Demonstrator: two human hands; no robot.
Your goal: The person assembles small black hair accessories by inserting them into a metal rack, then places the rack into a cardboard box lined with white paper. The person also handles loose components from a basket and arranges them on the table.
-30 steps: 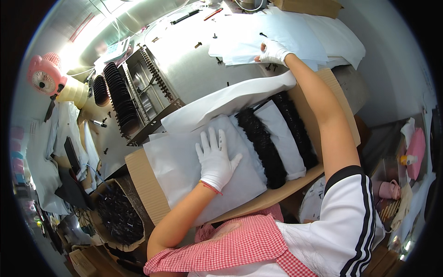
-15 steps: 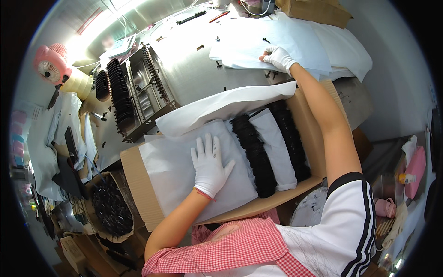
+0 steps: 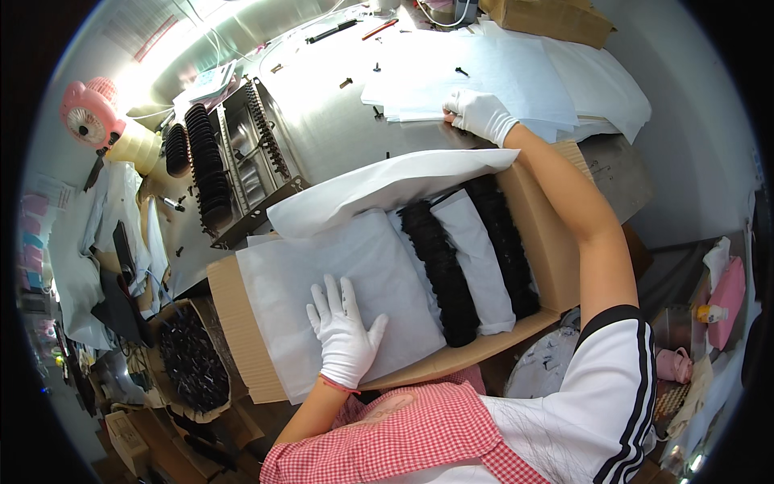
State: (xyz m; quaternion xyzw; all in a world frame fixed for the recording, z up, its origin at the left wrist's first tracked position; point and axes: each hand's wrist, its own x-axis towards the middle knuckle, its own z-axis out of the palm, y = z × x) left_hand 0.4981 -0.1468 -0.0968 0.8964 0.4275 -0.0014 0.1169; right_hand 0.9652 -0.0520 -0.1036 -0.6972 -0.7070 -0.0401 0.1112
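Note:
My left hand (image 3: 347, 332), in a white glove, lies flat with fingers spread on a white sheet (image 3: 282, 290) inside an open cardboard box (image 3: 246, 339). Right of that sheet, two rows of black, ruffled-edged pieces (image 3: 439, 274) lie in the box with white paper (image 3: 480, 254) between them. A further white sheet (image 3: 387, 181) stands up along the far side. My right hand (image 3: 481, 117), gloved with bare fingertips, is curled closed at the near edge of a stack of white sheets (image 3: 532, 81) on the metal table. What its fingers hold, if anything, is hidden.
Black screws (image 3: 379, 113) lie scattered on the metal table (image 3: 339, 145). A metal rack (image 3: 250, 153) stands at left beside rows of black discs (image 3: 208, 165). Farther left is a pink fan (image 3: 89, 113). A bin of small black parts (image 3: 193, 355) sits at lower left.
My left hand has slid toward me and a little left on the sheet. My right hand has moved slightly left and nearer, over the place where two screws showed.

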